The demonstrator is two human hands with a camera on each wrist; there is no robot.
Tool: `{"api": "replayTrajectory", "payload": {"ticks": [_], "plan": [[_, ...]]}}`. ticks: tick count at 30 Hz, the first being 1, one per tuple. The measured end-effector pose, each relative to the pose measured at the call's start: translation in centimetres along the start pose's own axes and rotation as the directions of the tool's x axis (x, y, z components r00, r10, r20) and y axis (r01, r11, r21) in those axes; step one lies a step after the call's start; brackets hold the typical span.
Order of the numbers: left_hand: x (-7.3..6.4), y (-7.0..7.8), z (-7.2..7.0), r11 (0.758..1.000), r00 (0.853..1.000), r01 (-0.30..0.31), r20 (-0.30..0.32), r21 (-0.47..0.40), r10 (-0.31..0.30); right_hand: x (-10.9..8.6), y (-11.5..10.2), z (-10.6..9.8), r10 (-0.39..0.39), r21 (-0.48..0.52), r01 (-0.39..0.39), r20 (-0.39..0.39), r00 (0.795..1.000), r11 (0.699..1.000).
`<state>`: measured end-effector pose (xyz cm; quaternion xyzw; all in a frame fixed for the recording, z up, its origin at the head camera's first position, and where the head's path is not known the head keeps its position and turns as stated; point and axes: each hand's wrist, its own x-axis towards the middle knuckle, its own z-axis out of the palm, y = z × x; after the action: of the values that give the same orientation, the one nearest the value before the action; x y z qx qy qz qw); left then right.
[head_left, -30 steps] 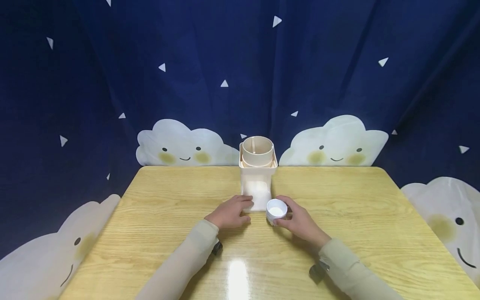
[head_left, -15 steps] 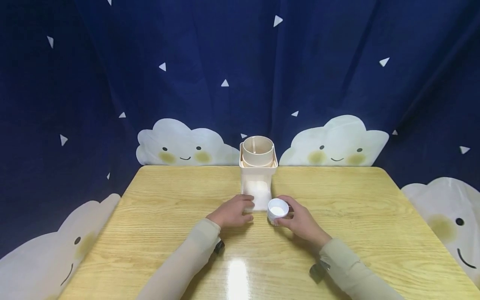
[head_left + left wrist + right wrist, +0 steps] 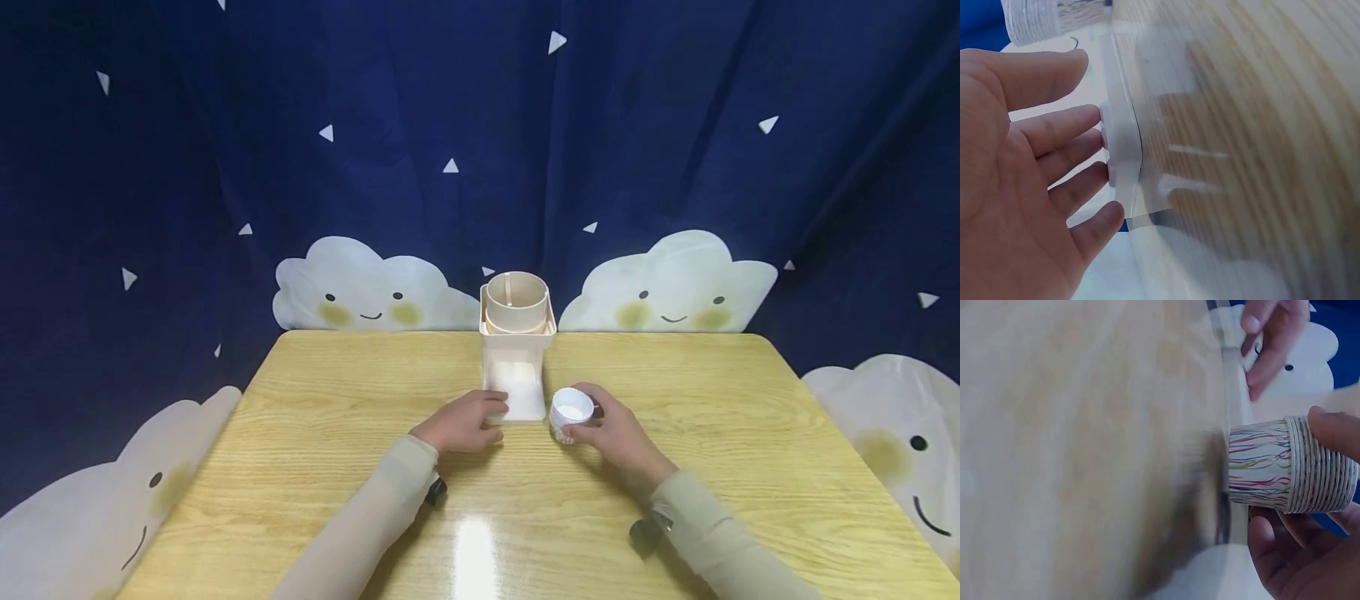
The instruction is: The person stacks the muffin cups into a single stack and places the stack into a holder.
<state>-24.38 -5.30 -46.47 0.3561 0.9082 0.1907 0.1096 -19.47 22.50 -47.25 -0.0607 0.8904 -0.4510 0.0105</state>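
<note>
My right hand (image 3: 626,437) grips a stack of small paper cups (image 3: 1260,465), white with wavy coloured lines, several rims nested together. The stack stands mouth up, just right of the base of a cream plastic holder (image 3: 513,375). Fingers and thumb wrap the stack's sides near the rims in the right wrist view. My left hand (image 3: 465,423) lies at the left front of the holder's base, fingers loosely spread and fingertips right at its edge (image 3: 1124,134). Nothing is in its palm (image 3: 1016,169).
On top of the holder, a round cream tube (image 3: 516,302) sits in a square tray-like collar (image 3: 517,340). A wooden table (image 3: 360,367) spreads around both hands. Behind it hangs a dark blue curtain (image 3: 390,150) with white clouds and triangles.
My right hand has moved the stack of paper cups to the right and slightly away, off the holder's front right corner. My left hand and the holder stay almost in place.
</note>
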Motion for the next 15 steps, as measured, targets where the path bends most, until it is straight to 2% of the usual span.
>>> {"api": "replayTrajectory", "payload": {"ticks": [7,15], "plan": [[0.0,-0.2,0.0,1.0,1.0,-0.008,-0.01,-0.016,0.008,1.1,0.1,-3.5,-0.015,-0.097,0.011,-0.042,0.999,0.995],[0.2,-0.2,0.3,1.0,1.0,0.002,-0.02,0.02,-0.002,2.4,-1.9,-8.5,-0.032,-0.16,0.019,-0.077,0.997,0.987]]}}
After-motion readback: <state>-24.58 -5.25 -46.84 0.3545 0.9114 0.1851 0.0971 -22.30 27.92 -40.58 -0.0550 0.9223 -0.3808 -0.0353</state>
